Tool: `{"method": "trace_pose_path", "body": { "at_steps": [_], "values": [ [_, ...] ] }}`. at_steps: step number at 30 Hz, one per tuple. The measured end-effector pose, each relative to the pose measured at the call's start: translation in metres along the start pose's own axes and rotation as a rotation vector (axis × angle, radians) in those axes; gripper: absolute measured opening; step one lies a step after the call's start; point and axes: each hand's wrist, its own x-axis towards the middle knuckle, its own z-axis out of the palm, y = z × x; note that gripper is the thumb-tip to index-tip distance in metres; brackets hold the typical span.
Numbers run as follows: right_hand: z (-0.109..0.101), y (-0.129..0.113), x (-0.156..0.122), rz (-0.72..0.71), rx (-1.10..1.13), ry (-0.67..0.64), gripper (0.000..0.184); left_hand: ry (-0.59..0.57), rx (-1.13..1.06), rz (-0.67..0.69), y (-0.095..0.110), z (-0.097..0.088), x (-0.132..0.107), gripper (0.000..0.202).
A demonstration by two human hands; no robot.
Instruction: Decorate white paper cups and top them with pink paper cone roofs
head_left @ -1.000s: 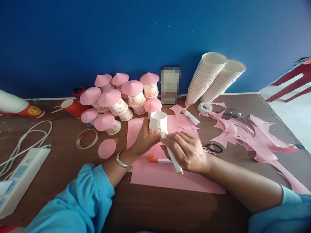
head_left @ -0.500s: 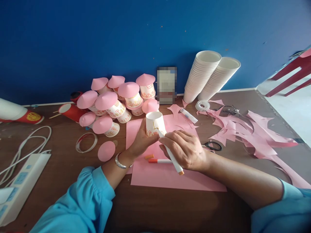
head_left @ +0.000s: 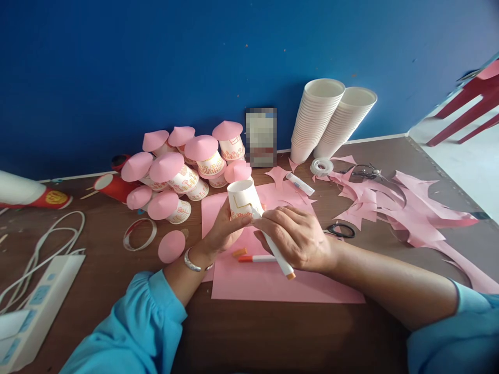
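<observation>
My left hand (head_left: pixel 224 231) is closed round an upturned white paper cup (head_left: pixel 241 197) with orange marks on its side, held over a pink paper sheet (head_left: pixel 268 280). My right hand (head_left: pixel 298 239) grips a white marker (head_left: pixel 275 249) with an orange end, its tip against the cup's side. A second orange marker (head_left: pixel 255 258) and an orange cap (head_left: pixel 239 252) lie on the sheet below my hands.
A pile of decorated cups with pink cone roofs (head_left: pixel 187 163) stands behind my left hand. Two stacks of white cups (head_left: pixel 331 117) lean on the blue wall. Pink scraps (head_left: pixel 393 202), scissors (head_left: pixel 341 230), tape roll (head_left: pixel 322 167), glue stick (head_left: pixel 300 184), pink disc (head_left: pixel 171 246), power strip (head_left: pixel 31 306).
My left hand has tilted and turned the cup leftward while the marker stayed on it; more orange lines show on its side. The view has shifted slightly.
</observation>
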Motion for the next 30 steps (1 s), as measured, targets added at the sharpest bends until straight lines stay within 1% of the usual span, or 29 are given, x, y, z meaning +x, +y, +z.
{"method": "trace_pose_path", "body": {
  "at_steps": [4, 11, 16, 20, 26, 30],
  "values": [
    [-0.0004, 0.0008, 0.0005, -0.003, 0.006, 0.008, 0.009, -0.033, -0.001, 0.024, 0.0023, -0.0002, 0.0004, 0.031],
    [-0.0011, 0.0011, 0.0019, 0.003, -0.006, 0.002, 0.006, -0.051, 0.012, -0.001, 0.0044, -0.0009, 0.0009, 0.033],
    [-0.0008, 0.0025, 0.0023, 0.008, 0.002, 0.022, 0.002, -0.079, -0.028, 0.021, 0.004, -0.0019, 0.0016, 0.026],
    [-0.0001, 0.0037, 0.002, 0.01, 0.027, 0.03, 0.004, -0.104, -0.077, 0.028, 0.0041, -0.0017, 0.0012, 0.027],
    [0.0005, 0.0039, 0.0026, 0.014, 0.035, 0.038, 0.007, -0.094, -0.121, 0.024, 0.0039, -0.0023, 0.0017, 0.032],
    [0.001, 0.0043, 0.0019, 0.02, 0.038, 0.037, 0.008, -0.098, -0.144, 0.023, 0.0018, -0.0042, 0.0016, 0.031]
  ]
}}
